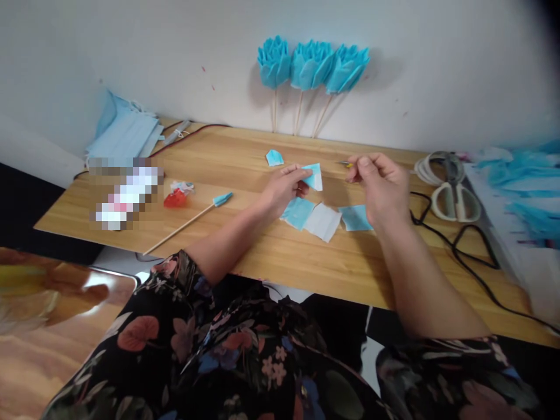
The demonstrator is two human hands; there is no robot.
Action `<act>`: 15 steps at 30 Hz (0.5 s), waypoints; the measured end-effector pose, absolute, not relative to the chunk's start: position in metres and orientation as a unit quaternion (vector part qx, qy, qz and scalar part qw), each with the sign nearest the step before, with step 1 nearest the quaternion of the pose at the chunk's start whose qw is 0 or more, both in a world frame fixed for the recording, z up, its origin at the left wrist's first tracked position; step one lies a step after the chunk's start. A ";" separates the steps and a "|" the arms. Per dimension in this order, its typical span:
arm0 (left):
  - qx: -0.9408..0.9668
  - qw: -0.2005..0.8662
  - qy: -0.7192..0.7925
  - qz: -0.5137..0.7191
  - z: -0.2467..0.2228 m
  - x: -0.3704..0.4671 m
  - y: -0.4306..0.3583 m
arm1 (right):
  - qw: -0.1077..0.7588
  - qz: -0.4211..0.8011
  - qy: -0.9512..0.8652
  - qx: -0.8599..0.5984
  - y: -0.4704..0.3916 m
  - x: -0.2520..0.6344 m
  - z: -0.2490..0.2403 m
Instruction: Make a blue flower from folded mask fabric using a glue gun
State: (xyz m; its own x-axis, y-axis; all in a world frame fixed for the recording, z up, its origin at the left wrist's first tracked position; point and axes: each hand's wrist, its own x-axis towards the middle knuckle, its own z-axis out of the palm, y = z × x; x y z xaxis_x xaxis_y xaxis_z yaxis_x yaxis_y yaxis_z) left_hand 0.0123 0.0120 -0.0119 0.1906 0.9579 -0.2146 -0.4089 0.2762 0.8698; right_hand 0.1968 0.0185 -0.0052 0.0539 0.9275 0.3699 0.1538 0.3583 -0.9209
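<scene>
My left hand [286, 188] pinches a small blue-and-white fabric piece [315, 179] above the desk. My right hand [380, 181] is closed on a thin tool [347, 164] with a metallic tip and a yellow part; its exact kind is mostly hidden. Below the hands lie a blue fabric square [298, 213], a white fabric square [322, 222] and another blue square [354, 217]. Behind my left hand sits a small cut blue piece [275, 157]. To the left lies a wooden stick [184, 227] with a rolled blue tip [223, 199].
Three blue fabric flowers [311, 64] on sticks lean against the wall. Face masks [125, 131] are piled at the back left. White-handled scissors [456, 201], a black cable [468, 256] and blue material [525, 186] are at the right. A red plastic item [175, 198] lies left.
</scene>
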 end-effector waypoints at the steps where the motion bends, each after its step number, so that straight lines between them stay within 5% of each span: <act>1: 0.339 0.690 0.403 0.497 -0.012 0.012 0.012 | 0.571 0.338 -0.597 -0.451 0.018 0.196 -0.004; 15: 0.318 0.689 0.394 0.518 -0.014 0.012 0.014 | 0.529 0.301 -0.649 -0.457 0.004 0.194 0.004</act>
